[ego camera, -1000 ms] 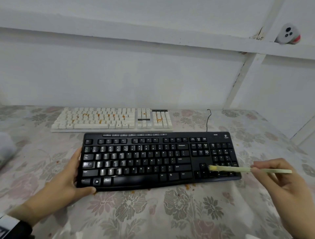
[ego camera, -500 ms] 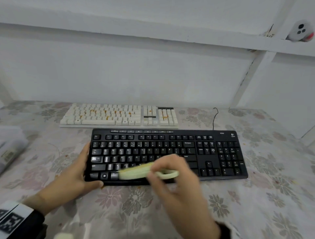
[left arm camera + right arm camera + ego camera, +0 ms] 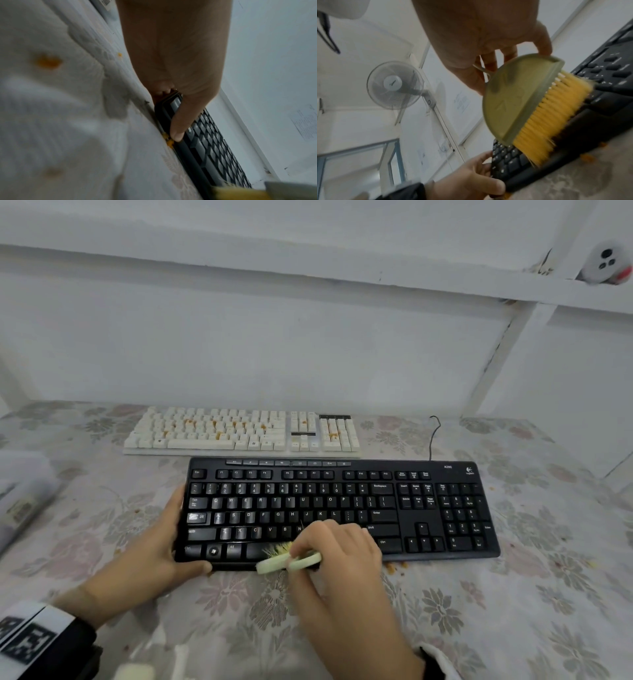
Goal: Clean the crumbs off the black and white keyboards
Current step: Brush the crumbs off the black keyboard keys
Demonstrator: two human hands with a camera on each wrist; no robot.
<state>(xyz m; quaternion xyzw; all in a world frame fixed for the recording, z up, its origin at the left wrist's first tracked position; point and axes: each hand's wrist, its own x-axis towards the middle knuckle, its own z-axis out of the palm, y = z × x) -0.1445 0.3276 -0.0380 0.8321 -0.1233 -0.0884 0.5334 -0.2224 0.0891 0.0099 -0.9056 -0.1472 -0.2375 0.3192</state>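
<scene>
Your left hand [image 3: 147,546] grips the left end of the black keyboard [image 3: 342,508], thumb curled over its near-left corner, fingers wrapped round the side edge, lower left of centre in the head view. In the left wrist view that thumb [image 3: 178,129] lies on the keyboard's front edge, with orange crumbs [image 3: 169,141] on the cloth right beside it. Your right hand [image 3: 339,549] is clamped on a small pale-green brush [image 3: 291,559], fingers curled over its flat half-round handle; in the right wrist view the yellow bristles [image 3: 556,115] touch the keyboard's front row, near the space bar. A few more crumbs [image 3: 394,566] sit on the flowered tablecloth [image 3: 513,611] just in front of the keyboard, right of your hand. The white keyboard [image 3: 239,433] lies behind the black one, centre-left of the frame, just apart from it, orange crumbs scattered across its keys. A black cable [image 3: 433,436] runs back from the black keyboard at upper right. A wall fan [image 3: 393,83] shows at left in the right wrist view. A blurred white box [image 3: 20,498] sits at the left edge.
</scene>
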